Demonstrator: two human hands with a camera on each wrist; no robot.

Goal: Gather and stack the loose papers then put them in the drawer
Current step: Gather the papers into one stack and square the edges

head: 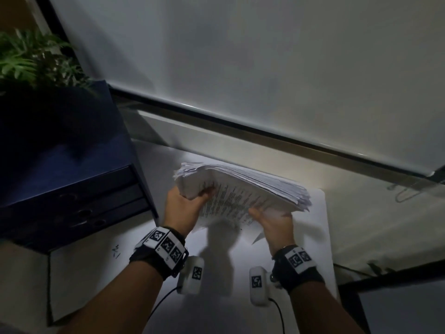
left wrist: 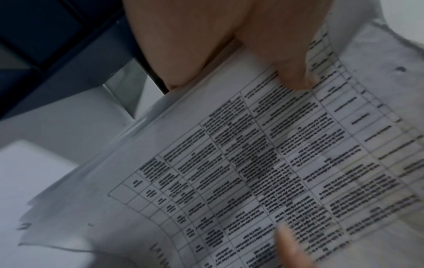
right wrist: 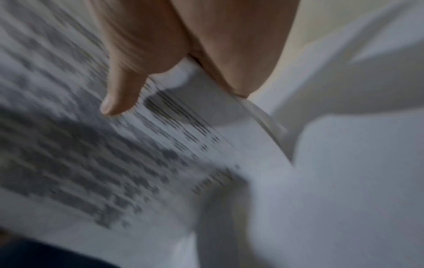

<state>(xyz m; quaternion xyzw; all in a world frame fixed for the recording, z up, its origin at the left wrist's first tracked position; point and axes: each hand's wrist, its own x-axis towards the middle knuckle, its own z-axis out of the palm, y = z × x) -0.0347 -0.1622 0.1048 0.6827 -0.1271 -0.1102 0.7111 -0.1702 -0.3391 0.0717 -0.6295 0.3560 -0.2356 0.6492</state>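
Both hands grip the paper stack [head: 243, 191] above the white desk [head: 322, 227]: left hand [head: 184, 204] and right hand [head: 274, 221] (thumbs on top). Gathering looks done; next, open a drawer in the blue drawer box [head: 72, 194]. Only the left wrist view shows the printed table, though blurry

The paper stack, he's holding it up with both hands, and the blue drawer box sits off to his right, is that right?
Not quite. The paper stack is held up by both the left hand and the right hand, but the blue drawer box sits to the person's left, not right. The head view shows it beside the left arm.
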